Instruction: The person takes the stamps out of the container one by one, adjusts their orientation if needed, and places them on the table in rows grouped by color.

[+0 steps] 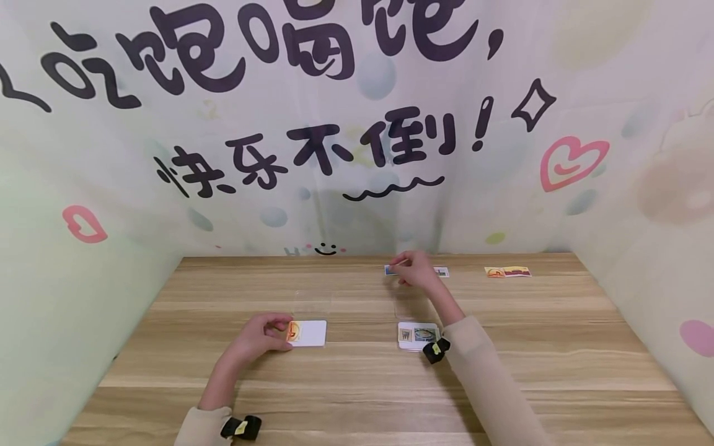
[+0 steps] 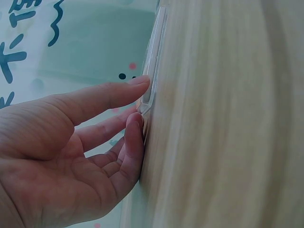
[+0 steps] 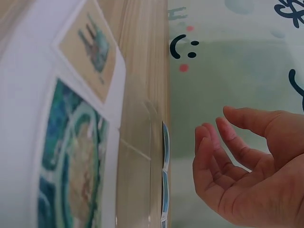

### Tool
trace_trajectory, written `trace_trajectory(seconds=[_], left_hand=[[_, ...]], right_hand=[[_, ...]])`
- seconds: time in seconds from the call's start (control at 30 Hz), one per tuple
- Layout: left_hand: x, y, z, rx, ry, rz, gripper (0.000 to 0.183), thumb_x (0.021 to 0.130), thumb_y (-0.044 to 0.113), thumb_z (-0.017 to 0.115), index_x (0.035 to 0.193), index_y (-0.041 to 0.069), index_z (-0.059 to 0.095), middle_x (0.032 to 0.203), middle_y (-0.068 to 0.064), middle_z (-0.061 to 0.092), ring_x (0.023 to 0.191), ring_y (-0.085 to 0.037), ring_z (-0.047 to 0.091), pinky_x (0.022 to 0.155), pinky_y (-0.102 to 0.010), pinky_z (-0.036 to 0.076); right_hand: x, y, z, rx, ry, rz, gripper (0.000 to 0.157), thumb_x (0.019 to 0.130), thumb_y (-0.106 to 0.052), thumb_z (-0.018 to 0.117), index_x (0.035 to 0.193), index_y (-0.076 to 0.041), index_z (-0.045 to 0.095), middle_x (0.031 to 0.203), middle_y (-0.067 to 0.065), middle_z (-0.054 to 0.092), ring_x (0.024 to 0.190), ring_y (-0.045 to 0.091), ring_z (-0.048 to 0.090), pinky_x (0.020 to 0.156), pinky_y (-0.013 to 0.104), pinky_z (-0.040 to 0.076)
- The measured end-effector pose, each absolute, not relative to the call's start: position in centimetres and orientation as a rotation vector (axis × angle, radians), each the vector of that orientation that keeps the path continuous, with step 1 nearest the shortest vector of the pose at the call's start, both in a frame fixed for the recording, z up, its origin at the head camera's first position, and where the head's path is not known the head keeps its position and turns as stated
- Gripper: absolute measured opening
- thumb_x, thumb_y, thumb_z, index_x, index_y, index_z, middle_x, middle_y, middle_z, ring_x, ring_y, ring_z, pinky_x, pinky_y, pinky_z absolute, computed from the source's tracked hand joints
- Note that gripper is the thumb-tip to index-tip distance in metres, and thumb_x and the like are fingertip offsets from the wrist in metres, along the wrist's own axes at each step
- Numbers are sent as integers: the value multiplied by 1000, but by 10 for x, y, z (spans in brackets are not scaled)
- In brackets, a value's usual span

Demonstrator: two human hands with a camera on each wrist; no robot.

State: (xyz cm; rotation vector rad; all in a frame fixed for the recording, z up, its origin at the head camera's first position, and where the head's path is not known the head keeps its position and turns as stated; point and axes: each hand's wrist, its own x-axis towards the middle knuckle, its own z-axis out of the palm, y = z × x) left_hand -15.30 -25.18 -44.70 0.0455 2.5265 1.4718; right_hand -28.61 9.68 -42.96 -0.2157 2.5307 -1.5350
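My left hand [image 1: 259, 334] pinches the left end of a white card [image 1: 312, 333] with an orange stamp [image 1: 294, 332] at that end. In the left wrist view, the thumb and fingertips are at the edge of its clear case [image 2: 154, 61], which lies along the wood. Farther back, my right hand [image 1: 415, 272] hovers by a row of small stamps [image 1: 441, 272], partly hiding it. Its fingers are loosely bent, with a gap between thumb and index finger in the right wrist view. Below that wrist lies a second white card [image 1: 403, 344] bearing two stamps, one brown and one green.
Clear plastic sleeves [image 1: 312, 301] lie behind both cards on the wooden table [image 1: 357, 390]. An orange and red stamp pair [image 1: 507, 271] sits at the back right. A printed cloth [image 1: 251, 210] walls the table's back and sides.
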Motion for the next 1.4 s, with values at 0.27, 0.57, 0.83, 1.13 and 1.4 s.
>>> trace_trajectory(seconds=[0.27,0.57,0.83,1.13,1.4], left_hand=[[-152,-250,-446,18,2526,1456,55,80,-7,84,130,-15,64,111,-20,66,90,-21,58,75,-26,50],[-152,-251,-447,9,2520,1457,55,80,-7,84,130,-14,64,111,-19,65,91,-22,57,75,-25,50],[-152,-250,-447,11,2518,1449,55,81,-5,85,131,-13,63,113,-20,65,93,-23,58,77,-27,51],[-152,-251,-447,20,2510,1458,56,81,-5,84,132,-14,63,114,-20,65,92,-23,59,76,-27,51],[-153,-253,-448,34,2509,1464,56,81,-5,84,132,-14,63,114,-20,65,92,-22,58,75,-26,51]], right_hand=[[-279,92,-425,-219,2520,-1562,23,101,-8,66,117,9,68,110,31,72,72,28,68,66,32,56],[-269,84,-422,-248,2510,-1590,22,101,-8,68,116,8,69,107,27,72,78,39,70,71,40,58],[-263,75,-419,-242,2480,-1615,23,101,-11,69,117,7,72,106,26,72,77,36,70,71,40,58],[-256,67,-418,-283,2457,-1657,22,100,-10,70,115,7,71,103,20,73,82,43,71,70,40,58],[-251,60,-415,-273,2442,-1645,22,101,-11,71,116,4,71,103,18,71,86,43,71,75,44,60]])
